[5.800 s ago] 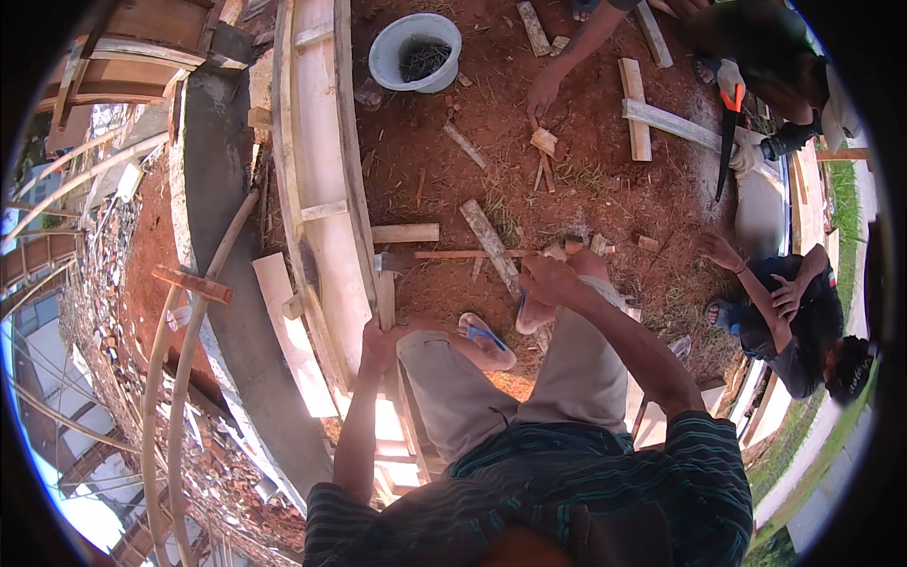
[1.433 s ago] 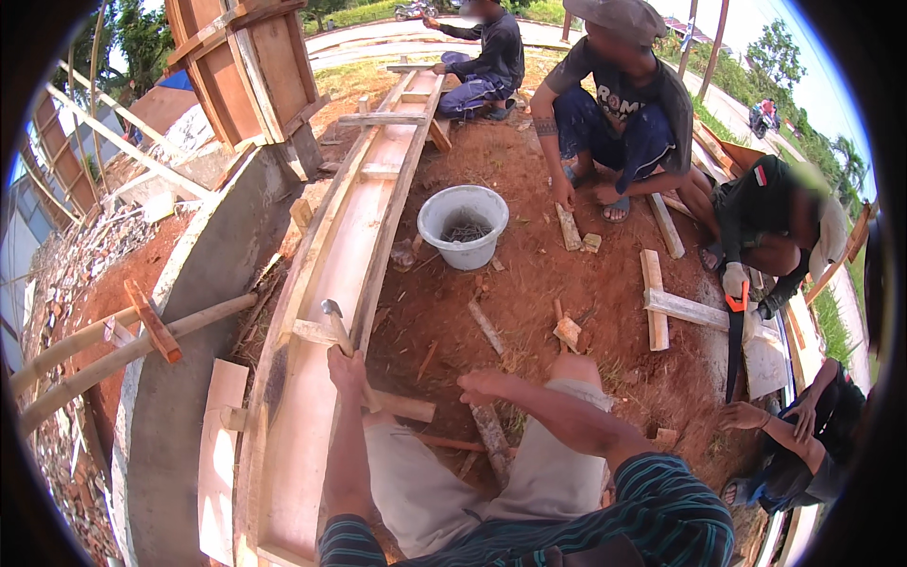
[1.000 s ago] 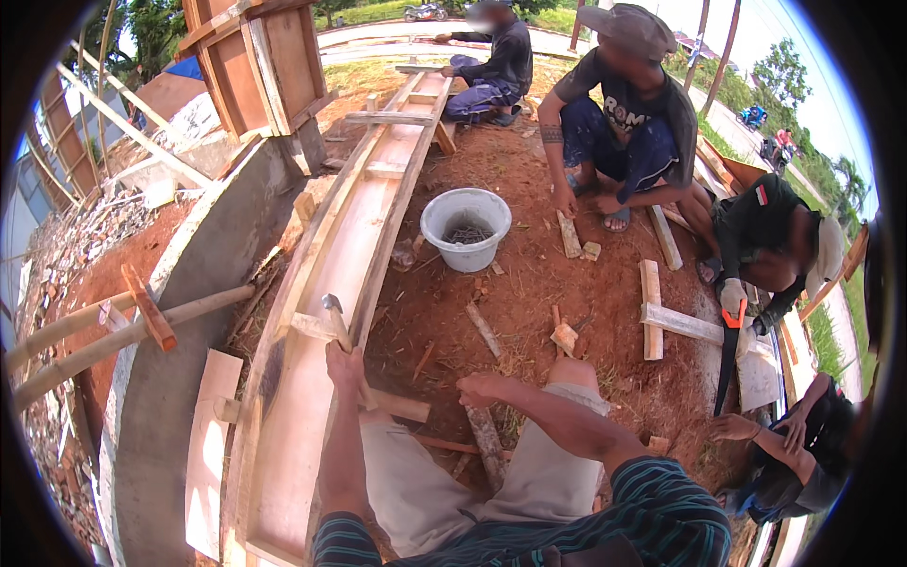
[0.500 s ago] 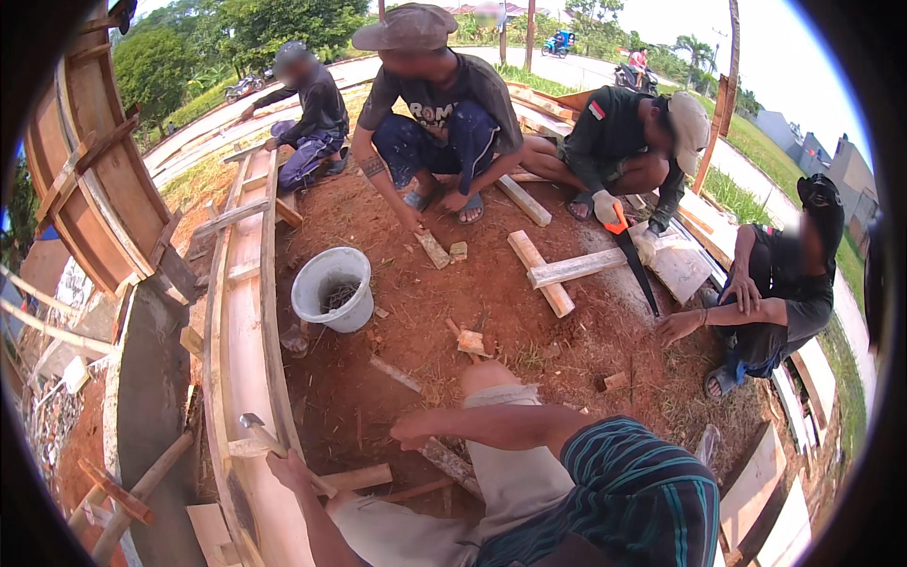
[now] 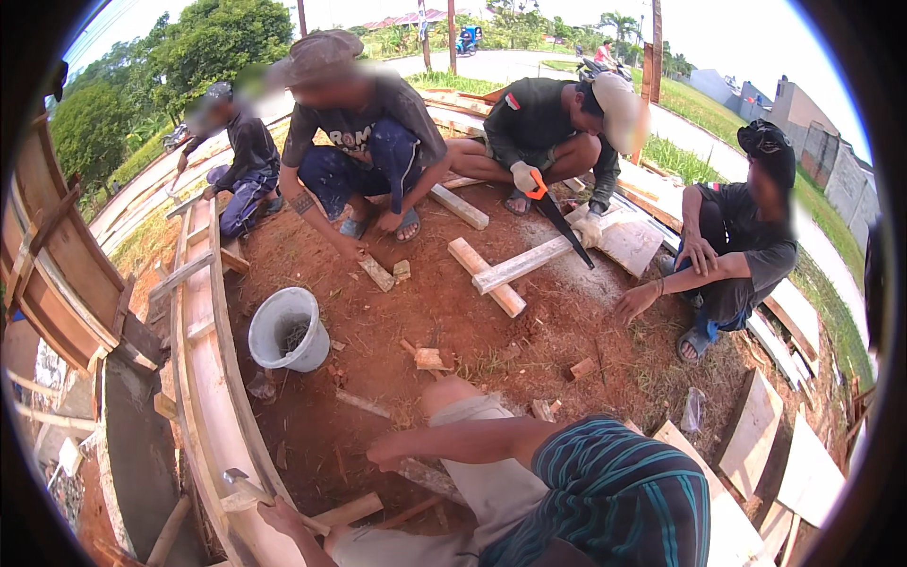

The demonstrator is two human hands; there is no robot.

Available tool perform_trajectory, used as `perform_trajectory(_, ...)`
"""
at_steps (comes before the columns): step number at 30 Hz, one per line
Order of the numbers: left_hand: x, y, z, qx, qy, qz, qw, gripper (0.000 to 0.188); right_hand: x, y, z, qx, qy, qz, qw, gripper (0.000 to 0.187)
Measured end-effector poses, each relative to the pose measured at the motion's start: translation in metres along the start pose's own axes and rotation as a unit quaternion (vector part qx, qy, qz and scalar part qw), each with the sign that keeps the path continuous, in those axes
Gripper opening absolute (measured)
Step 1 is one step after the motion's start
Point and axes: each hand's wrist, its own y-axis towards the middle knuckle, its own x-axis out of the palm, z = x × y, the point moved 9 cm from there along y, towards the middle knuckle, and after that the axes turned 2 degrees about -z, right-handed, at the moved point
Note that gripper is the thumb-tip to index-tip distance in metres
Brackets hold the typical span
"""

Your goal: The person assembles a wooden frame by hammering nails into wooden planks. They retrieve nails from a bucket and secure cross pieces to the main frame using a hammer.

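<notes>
My left hand [image 5: 282,522], low at the left, is closed round the wooden handle of a hammer [image 5: 241,482]. Its metal head lies over the edge of a long wooden form [image 5: 203,364]. My right hand [image 5: 385,452] reaches across my bent knee with fingers curled; whatever they hold, if anything, cannot be made out. Just beside it, a rough wood strip [image 5: 430,477] slants over the soil. A short timber offcut [image 5: 350,510] lies between my hands.
A grey bucket [image 5: 289,331] stands beside the form. Ahead, a gloved co-worker holds a handsaw [image 5: 564,222] against a crossed timber [image 5: 524,265]. Three other people squat nearby, one touching a wood block [image 5: 377,274]. Boards [image 5: 751,430] lie at right; a concrete column [image 5: 137,454] stands left.
The view has swung right, so the scene sits further left. My left hand still grips the hammer, and my right hand stays near the wood strip. The co-worker's saw has shifted slightly.
</notes>
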Motion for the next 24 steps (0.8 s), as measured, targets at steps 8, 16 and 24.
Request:
perform_trajectory(8,-0.012,0.003,-0.004,-0.001,0.003,0.011,1.000,0.051,-0.023,-0.031,-0.006,0.061,-0.010,0.000,0.998,0.033)
perform_trajectory(16,-0.016,0.000,-0.001,-0.011,0.030,-0.002,1.000,0.051,-0.009,-0.007,0.008,0.007,-0.059,0.008,0.998,0.028)
perform_trajectory(24,-0.017,-0.001,0.004,0.007,0.031,0.005,0.999,0.050,-0.021,-0.022,-0.004,0.024,-0.056,-0.007,0.998,0.031)
